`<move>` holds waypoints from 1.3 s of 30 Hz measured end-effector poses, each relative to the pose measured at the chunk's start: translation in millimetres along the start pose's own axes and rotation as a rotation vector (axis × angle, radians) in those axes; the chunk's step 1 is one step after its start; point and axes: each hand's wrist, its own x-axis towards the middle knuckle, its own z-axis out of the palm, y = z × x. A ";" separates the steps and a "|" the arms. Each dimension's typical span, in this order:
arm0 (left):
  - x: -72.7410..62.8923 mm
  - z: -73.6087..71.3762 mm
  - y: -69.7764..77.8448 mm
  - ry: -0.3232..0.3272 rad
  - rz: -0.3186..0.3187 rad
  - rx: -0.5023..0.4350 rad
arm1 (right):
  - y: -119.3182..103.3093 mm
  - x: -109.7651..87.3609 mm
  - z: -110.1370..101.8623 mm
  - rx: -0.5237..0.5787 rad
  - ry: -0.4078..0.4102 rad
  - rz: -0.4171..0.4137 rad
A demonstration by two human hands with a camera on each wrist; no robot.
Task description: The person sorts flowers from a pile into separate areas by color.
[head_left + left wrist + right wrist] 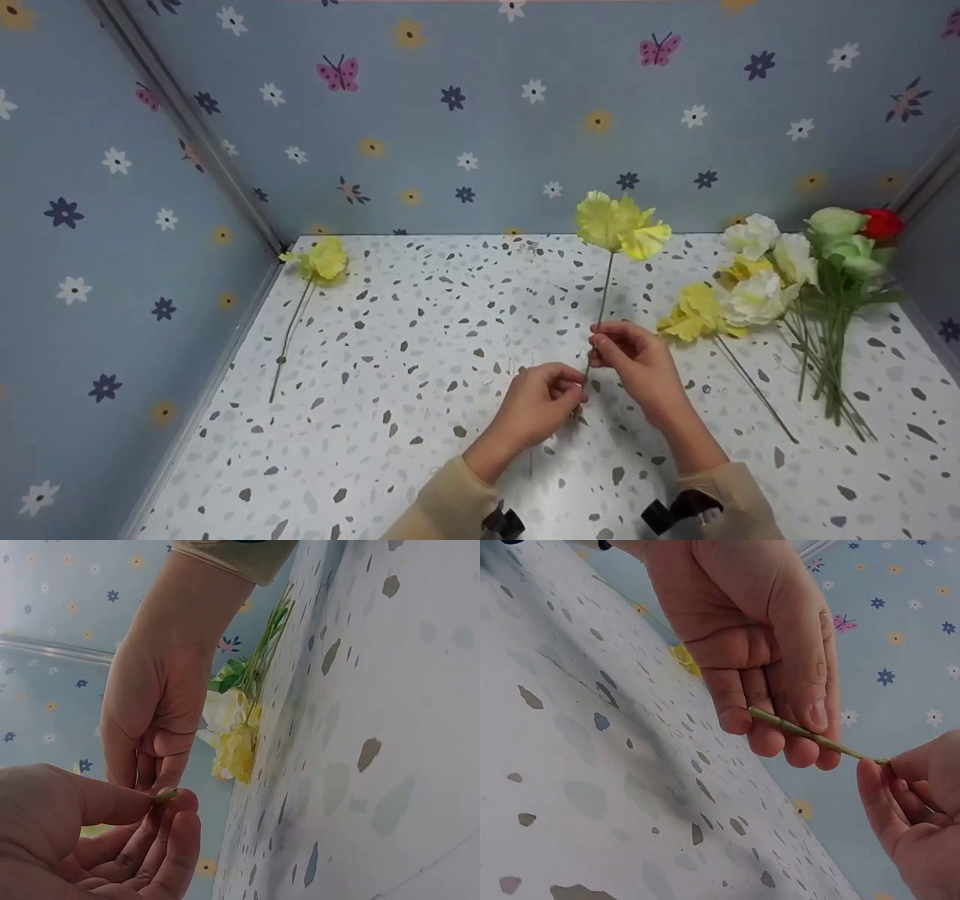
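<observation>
A yellow artificial flower (619, 225) stands nearly upright above the table, its thin green stem (606, 292) running down to both hands. The left hand (536, 401) pinches the stem near its lower end, between thumb and fingers. Higher up, the right hand (637, 367) pinches the same stem. In the left wrist view the cut stem end (166, 796) pokes out of the left hand's (127, 840) pinch. From the right wrist view, the lower stem (787, 726) lies across the left hand's (765, 652) fingers, while the right hand (922, 810) grips farther along.
Another yellow flower (322, 261) lies alone at the far left. To the right lie yellow flowers (694, 311), white ones (757, 296), pale green ones (847, 240) and a red one (883, 223). Patterned blue panels (495, 120) border the speckled table (420, 330).
</observation>
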 end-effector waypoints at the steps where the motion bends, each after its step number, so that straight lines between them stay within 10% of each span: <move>1: -0.6 -0.2 0.5 0.001 0.001 -0.008 | 0.0 0.2 0.1 0.006 -0.006 0.005; 39: -1.0 -20.0 9.0 -0.012 0.092 0.188 | -11.0 -5.5 6.1 -0.003 -0.023 0.019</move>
